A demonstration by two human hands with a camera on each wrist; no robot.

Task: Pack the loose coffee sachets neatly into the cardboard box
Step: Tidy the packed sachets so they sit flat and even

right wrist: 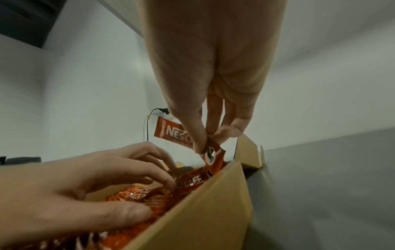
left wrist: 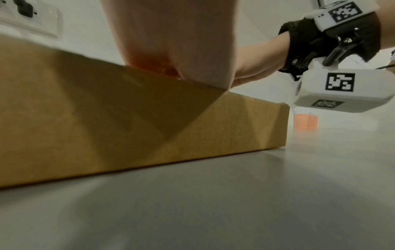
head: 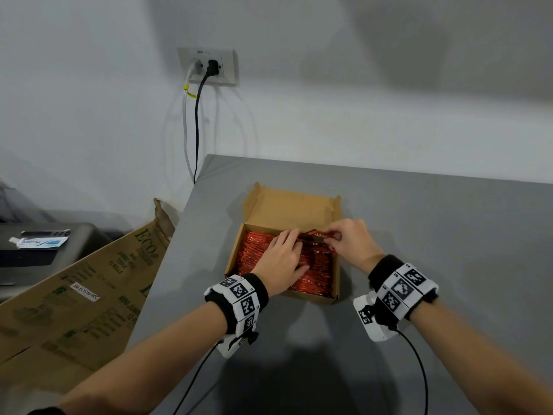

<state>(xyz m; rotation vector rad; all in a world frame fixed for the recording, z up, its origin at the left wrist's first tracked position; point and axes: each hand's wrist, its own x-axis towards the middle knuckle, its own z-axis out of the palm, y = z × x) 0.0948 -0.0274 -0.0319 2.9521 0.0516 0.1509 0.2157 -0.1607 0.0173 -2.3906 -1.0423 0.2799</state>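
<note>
Both forearms reach in from the bottom of the head view, each wrist wrapped in a black band carrying white blocks printed with square black-and-white codes. On the grey worktop (head: pixel 419 235) stands an open cardboard box (head: pixel 335 283), its lid flap folded back toward the wall, packed with rows of orange-red coffee sachets (head: pixel 317 274).

The left hand (head: pixel 281 262) lies on top of the packed sachets, its fingers (right wrist: pixel 149 170) bent and spread, pressing down on the packets; the thumb rests near the box's right wall. The right hand (head: pixel 350 238) hovers over the far right corner of the box, and its fingertips (right wrist: pixel 199 143) pinch one sachet (right wrist: pixel 171 132) by its middle, held tilted above the others. White lettering "NESC" reads on that packet, and "CAFE" shows on sachets just beneath it.

Left of the worktop leans a large brown carton (head: pixel 89 295) printed in green with "ECO", "JUMBO ROLL" and "12 ROLLS", plus a white sticker too small to read. A wall socket (head: pixel 208 65) above holds two plugs, with a faint label that cannot be made out.
</note>
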